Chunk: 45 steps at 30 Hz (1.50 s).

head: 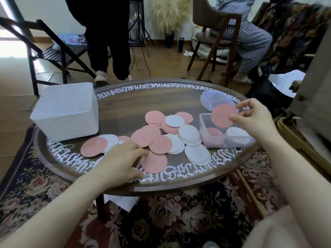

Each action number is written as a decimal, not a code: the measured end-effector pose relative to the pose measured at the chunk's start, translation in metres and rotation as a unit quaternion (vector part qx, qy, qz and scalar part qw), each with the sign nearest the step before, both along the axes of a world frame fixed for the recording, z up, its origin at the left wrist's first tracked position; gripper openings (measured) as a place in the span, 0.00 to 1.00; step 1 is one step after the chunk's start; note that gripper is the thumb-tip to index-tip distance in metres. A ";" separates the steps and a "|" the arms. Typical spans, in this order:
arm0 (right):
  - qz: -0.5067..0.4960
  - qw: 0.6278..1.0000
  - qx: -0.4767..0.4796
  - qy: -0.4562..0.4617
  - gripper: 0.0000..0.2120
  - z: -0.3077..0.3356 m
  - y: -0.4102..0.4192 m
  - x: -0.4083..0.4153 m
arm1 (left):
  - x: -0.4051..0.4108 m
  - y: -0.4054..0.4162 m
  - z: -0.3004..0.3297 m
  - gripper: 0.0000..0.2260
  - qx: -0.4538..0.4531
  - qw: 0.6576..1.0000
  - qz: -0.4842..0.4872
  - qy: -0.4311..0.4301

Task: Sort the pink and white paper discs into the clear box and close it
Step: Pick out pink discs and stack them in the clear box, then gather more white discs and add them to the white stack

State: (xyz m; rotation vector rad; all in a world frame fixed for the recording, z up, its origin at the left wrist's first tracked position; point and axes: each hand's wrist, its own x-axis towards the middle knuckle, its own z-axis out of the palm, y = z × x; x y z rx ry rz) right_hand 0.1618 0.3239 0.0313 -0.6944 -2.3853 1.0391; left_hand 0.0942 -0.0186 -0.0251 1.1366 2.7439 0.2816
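The sorting looks well short of half done. The clear box (226, 135), at the right of the frame on the round table (125, 108), holds a low pink stack on its left and a white stack on its right. The right hand (250, 117) pinches 1 pink disc (223, 115) just above the box. The left hand (123, 158), fingers spread loosely, rests on another pink disc (155, 162) at lower centre. Most loose discs (172, 136) lie mid-table. The lid (215, 99) lies behind the box, not yet fitted.
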 end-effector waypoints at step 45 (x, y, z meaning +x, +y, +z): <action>0.223 0.883 0.230 -0.345 0.26 -0.030 -0.096 0.022 | 0.006 0.016 -0.004 0.18 0.038 0.998 -0.018 0.050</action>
